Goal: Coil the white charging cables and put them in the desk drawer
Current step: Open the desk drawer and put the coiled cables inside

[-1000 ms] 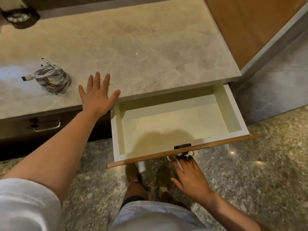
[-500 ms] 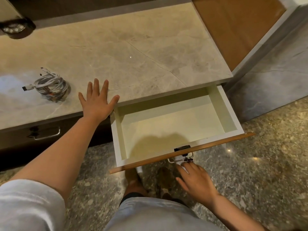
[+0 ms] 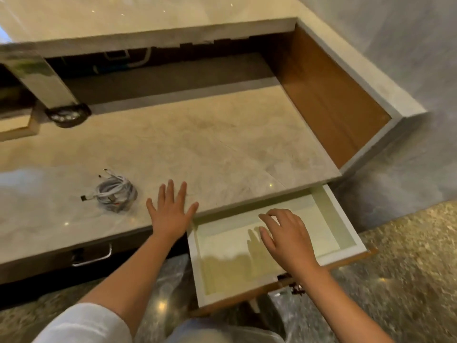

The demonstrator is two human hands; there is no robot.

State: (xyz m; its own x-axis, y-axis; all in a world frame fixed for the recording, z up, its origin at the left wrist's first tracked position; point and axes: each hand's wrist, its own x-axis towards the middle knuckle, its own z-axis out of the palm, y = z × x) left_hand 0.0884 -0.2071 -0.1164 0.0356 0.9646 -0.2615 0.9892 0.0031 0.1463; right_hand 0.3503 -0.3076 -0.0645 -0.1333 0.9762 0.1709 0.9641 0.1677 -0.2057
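The left hand (image 3: 170,214) lies palm down with its fingers straight and spread wide, the thumb splayed out to the right, and its bare forearm runs back toward the lower left to a white sleeve (image 3: 84,325) at the bottom edge. The right hand (image 3: 284,236) is held palm down farther right, its fingers loosely bent and slightly apart (nothing is gripped in them), the index finger raised a little above the others. Its bare forearm stretches down to the lower right corner, and the two arms stay well apart.
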